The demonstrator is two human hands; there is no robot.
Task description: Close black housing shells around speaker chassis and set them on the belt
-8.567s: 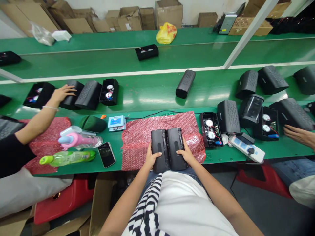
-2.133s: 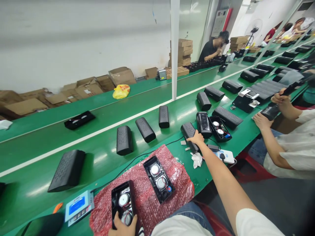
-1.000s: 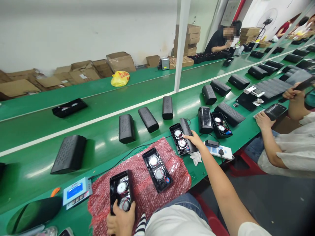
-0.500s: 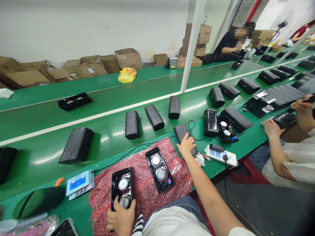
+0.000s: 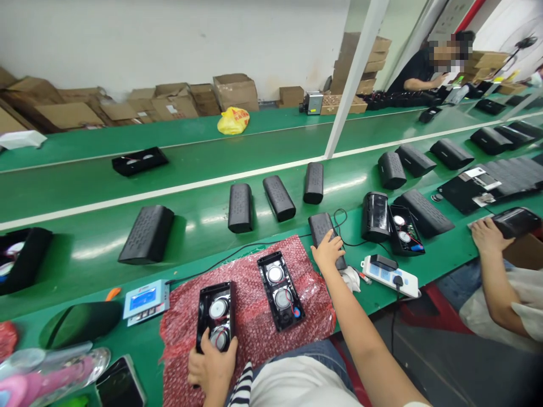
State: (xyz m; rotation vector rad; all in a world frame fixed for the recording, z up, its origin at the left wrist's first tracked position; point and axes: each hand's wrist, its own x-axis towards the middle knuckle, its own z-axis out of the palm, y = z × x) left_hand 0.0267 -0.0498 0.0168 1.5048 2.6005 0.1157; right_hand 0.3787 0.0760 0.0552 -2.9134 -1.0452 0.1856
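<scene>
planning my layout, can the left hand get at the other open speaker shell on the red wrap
Probably yes: the other shell lies just beside, with only bare red wrap between, though the left hand would likely have to release the open shell it holds first.

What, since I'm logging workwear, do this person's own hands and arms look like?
Both the left hand and right hand are ungloved, with no jewellery visible. The right forearm is bare up to a white sleeve at the bottom edge; any left sleeve is out of view.
</scene>
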